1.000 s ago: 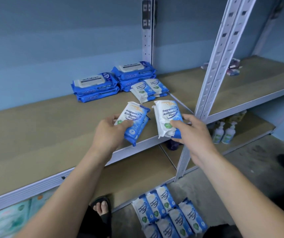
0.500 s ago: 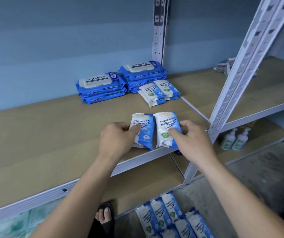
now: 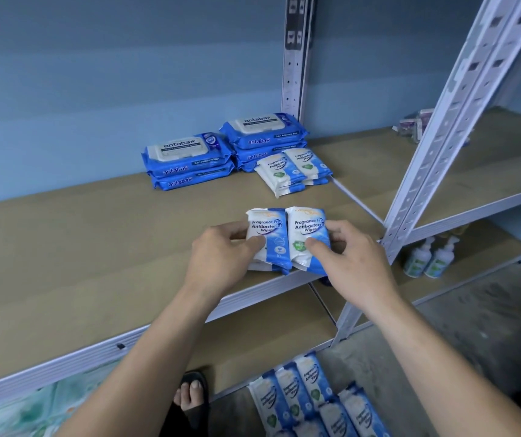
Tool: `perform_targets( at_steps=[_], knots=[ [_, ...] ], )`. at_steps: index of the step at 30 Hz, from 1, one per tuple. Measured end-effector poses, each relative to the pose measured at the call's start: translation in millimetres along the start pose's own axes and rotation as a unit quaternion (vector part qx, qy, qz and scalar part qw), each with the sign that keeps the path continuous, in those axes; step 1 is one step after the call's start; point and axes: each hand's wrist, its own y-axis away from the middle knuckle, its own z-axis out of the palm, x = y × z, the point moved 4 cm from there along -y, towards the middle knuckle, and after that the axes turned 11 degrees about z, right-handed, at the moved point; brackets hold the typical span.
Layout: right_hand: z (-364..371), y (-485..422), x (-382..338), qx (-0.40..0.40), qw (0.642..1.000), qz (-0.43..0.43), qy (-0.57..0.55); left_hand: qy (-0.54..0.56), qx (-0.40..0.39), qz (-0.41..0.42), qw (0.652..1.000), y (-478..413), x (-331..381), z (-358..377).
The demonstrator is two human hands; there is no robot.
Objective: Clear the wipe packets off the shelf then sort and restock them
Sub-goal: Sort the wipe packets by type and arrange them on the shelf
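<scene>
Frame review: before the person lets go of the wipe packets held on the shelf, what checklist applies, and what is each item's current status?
1. Left hand grips left packets: ok.
2. Right hand grips right packets: ok.
3. Labels up, piles side by side: ok.
4. Piles fully on shelf board: cannot tell; near ends lie at its front edge.
5. Board bare up to back stack: ok.
6. Floor packets restocked: not ok.

Two pump bottles [image 3: 420, 260] stand side by side at lower right, beside the grey concrete floor [image 3: 473, 335].
</scene>
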Motion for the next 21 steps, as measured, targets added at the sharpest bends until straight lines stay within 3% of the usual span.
perform_targets(
  at_steps=[4, 8, 11, 21],
  knots=[
    [-7, 4, -2, 0.021, 0.998, -0.042, 0.032, -0.002, -0.005, 0.030, 1.000, 0, -3, -3],
    [-4, 10, -4, 0.014, 0.991, -0.095, 0.091, -0.074, -0.014, 0.149, 0.986, 2, 5, -4],
    [0, 13, -4, 0.005, 0.982, -0.105, 0.155, -0.100, -0.032, 0.192, 0.976, 4, 5, -3],
    [5, 16, -1, -0.005, 0.977, -0.117, 0.180, -0.059, -0.096, 0.196, 0.974, 0, -6, -7]
  ],
)
